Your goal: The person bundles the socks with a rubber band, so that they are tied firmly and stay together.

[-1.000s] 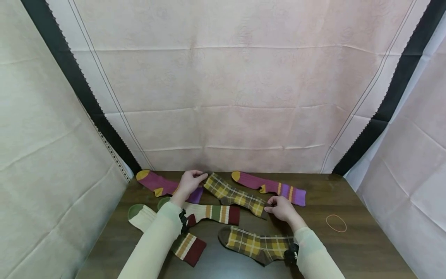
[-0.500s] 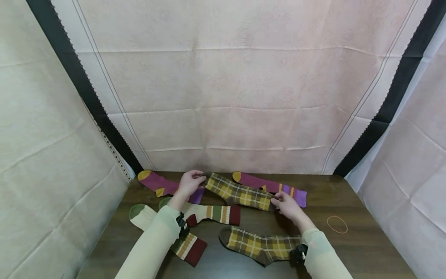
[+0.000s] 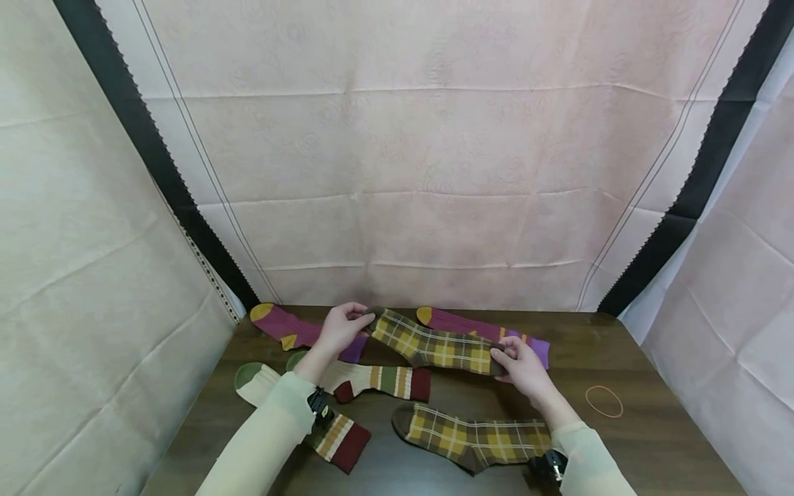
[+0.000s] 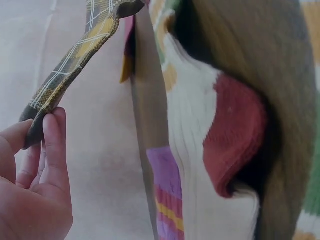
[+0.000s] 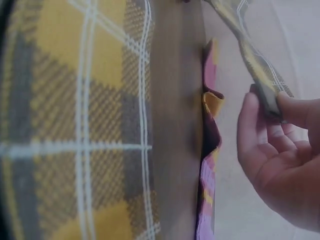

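A yellow and brown plaid sock [image 3: 434,346] is stretched between my two hands above the table. My left hand [image 3: 340,331] pinches its dark toe end; in the left wrist view thumb and fingers [image 4: 54,145] close on that tip. At the other end my right hand [image 3: 524,365] pinches the dark cuff, and the right wrist view shows the cuff [image 5: 267,102] between thumb and fingers. A matching plaid sock [image 3: 471,437] lies flat nearer the front, partly under my right wrist.
Behind the held sock lie two purple socks with yellow toes, a left one [image 3: 288,327] and a right one [image 3: 455,322]. Two cream striped socks, one upper [image 3: 384,381] and one lower [image 3: 341,441], lie at left, partly under my left arm. A rubber band [image 3: 604,401] rests at right.
My right hand has moved right and slightly up with the cuff, and the held sock now stretches straighter. My left hand keeps the toe, shifting only a little.
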A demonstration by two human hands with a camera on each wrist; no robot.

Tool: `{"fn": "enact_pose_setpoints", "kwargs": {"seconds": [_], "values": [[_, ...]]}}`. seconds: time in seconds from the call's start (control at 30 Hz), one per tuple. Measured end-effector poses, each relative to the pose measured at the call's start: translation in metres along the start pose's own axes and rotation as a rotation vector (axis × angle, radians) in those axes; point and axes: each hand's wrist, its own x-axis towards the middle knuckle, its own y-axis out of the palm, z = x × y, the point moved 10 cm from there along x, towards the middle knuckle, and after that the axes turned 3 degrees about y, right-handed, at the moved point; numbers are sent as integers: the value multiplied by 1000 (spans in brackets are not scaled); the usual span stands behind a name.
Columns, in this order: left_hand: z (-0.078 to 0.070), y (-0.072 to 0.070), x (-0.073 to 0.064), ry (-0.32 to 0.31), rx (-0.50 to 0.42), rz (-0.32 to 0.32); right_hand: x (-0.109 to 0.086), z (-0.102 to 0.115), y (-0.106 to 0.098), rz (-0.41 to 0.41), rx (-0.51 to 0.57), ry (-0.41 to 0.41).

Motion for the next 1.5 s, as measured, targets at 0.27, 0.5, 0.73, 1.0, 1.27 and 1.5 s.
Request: {"fn": "enact_pose_setpoints", "kwargs": {"seconds": [0.27, 0.5, 0.73, 1.0, 1.27, 1.5], "values": [[0, 6, -24, -15, -58, 41, -27, 4, -23, -63, -118, -24], [4, 15, -48, -27, -116, 69, -44, -5, -38, -54, -167, -3], [11, 31, -77, -48, -149, 113, -61, -16, -47, 27, -105, 24], [6, 57, -102, -40, -104, 246, -73, -24, -72, 177, -105, 27], [7, 83, -125, -86, -86, 396, -84, -35, -88, 311, -169, 49], [15, 97, -141, -126, -82, 506, -92, -42, -85, 412, -166, 47]]}}
